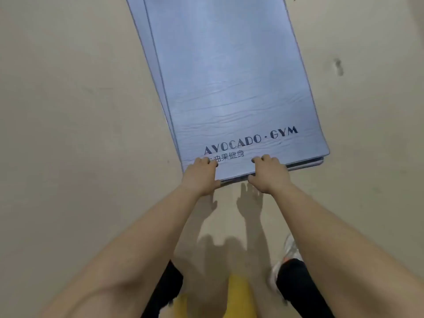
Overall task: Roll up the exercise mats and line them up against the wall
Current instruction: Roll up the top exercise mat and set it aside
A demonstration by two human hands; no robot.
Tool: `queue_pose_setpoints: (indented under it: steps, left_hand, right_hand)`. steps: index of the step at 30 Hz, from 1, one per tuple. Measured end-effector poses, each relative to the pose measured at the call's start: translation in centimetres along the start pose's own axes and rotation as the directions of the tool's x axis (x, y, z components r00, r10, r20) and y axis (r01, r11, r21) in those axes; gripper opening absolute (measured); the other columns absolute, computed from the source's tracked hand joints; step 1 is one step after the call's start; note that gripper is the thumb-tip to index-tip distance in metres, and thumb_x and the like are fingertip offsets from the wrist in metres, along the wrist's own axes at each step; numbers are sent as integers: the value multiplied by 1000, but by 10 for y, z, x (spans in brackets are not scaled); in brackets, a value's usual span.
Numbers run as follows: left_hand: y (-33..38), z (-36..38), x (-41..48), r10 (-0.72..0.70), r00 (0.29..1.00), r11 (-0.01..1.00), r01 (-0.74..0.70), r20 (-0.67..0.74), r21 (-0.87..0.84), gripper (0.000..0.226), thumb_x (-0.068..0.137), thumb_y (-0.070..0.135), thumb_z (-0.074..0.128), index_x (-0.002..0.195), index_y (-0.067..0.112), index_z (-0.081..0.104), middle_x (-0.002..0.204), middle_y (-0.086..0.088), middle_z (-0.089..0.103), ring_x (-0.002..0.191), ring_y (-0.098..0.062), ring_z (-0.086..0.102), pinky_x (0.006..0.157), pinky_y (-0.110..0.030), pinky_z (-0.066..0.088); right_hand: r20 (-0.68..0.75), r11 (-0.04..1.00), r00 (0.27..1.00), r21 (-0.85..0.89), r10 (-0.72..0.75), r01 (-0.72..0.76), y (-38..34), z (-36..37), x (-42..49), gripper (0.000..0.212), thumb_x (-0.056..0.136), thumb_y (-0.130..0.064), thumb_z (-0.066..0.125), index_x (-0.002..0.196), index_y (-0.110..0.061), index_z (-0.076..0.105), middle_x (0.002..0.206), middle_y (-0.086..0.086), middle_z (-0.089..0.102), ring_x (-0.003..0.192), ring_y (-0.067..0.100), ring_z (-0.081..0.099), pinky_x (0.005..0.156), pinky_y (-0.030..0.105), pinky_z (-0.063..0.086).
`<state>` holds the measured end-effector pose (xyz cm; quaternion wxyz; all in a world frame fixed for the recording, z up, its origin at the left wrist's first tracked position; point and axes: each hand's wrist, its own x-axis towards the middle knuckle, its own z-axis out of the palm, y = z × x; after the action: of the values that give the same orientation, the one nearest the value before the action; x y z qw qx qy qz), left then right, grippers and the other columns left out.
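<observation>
Grey mat (229,76) edge in left hand (202,177), right hand (268,175).

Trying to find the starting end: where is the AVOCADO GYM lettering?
Head view, centre-right: the lettering crosses the near end of the top mat, just beyond the left hand and right hand gripping that edge.

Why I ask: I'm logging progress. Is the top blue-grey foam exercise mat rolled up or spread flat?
Spread flat: the top blue-grey exercise mat lies unrolled; left hand and right hand grip its near edge.
</observation>
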<state>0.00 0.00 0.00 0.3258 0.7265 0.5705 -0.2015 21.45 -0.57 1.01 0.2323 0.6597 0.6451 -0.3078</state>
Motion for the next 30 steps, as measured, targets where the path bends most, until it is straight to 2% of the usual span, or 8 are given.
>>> queue_pose_setpoints:
  steps: [6, 9, 12, 16, 21, 25, 28, 30]
  left_hand:
    - [-21, 122, 101, 72, 990, 993, -60, -122, 102, 90, 78, 60, 74, 149, 15, 41, 163, -13, 26, 150, -37, 18, 120, -48, 27]
    - [-25, 153, 129, 146, 977, 979, -120, -155, 166, 94, 70, 58, 82, 145, 20, 40, 159, -10, 27, 142, -36, 25, 109, -45, 37]
    - [-25, 154, 134, 149, 968, 977, -114, -200, 180, 86, 68, 51, 86, 138, 22, 44, 151, -6, 32, 133, -33, 32, 81, -42, 50]
    - [-32, 137, 130, 158, 983, 981, -145, -93, 126, 68, 83, 53, 77, 139, 28, 50, 158, -2, 33, 137, -32, 34, 91, -46, 51]
    - [-25, 137, 111, 269, 950, 933, -217, -158, 289, 26, 103, 35, 52, 119, 15, 55, 121, -9, 60, 107, -37, 62, 74, -41, 48]
    - [-21, 120, 81, 191, 946, 940, -100, -262, 326, 25, 96, 13, 53, 120, 15, 58, 117, -12, 69, 105, -38, 65, 77, -41, 46]
    - [-32, 110, 50, 55, 937, 967, 36, -346, 251, 26, 101, 13, 49, 124, 19, 60, 115, -13, 70, 104, -37, 65, 76, -41, 45]
    - [-48, 106, 31, -43, 907, 982, 115, -420, 150, 21, 102, 12, 47, 117, 19, 60, 112, -14, 71, 101, -37, 65, 71, -40, 42]
  right_hand:
    - [-56, 978, 990, -171, -127, 116, 26, 118, 102, 63, 84, -33, 69, 141, -21, 44, 153, 8, 32, 136, 33, 34, 109, 44, 33]
    - [-180, 975, 970, -176, -166, 134, 37, 154, 130, 63, 80, -18, 72, 136, -23, 44, 149, 6, 34, 130, 33, 36, 104, 43, 36]
    - [-318, 982, 931, -127, -176, 142, 39, 162, 136, 52, 84, -13, 69, 131, -23, 51, 144, 5, 41, 124, 34, 41, 92, 43, 43]
    - [-247, 978, 950, -130, -190, 161, 46, 149, 140, 50, 86, -23, 75, 130, -28, 52, 140, -2, 43, 124, 28, 42, 72, 37, 45]
    - [-180, 952, 954, -237, -238, 193, 53, 124, 132, 66, 80, -35, 81, 137, -31, 48, 142, -2, 44, 124, 27, 48, 86, 39, 47]
    - [-254, 943, 943, -305, -216, 134, 63, 121, 109, 62, 91, -17, 63, 147, -27, 37, 150, 5, 41, 133, 31, 44, 103, 44, 42]
    - [-356, 981, 924, -179, -139, 78, 69, 119, 85, 44, 97, -18, 57, 139, -21, 47, 143, 8, 50, 127, 34, 48, 100, 44, 43]
    - [-352, 986, 923, -108, -157, 126, 62, 114, 78, 28, 103, -28, 54, 129, -20, 57, 133, 7, 58, 119, 34, 54, 95, 44, 48]
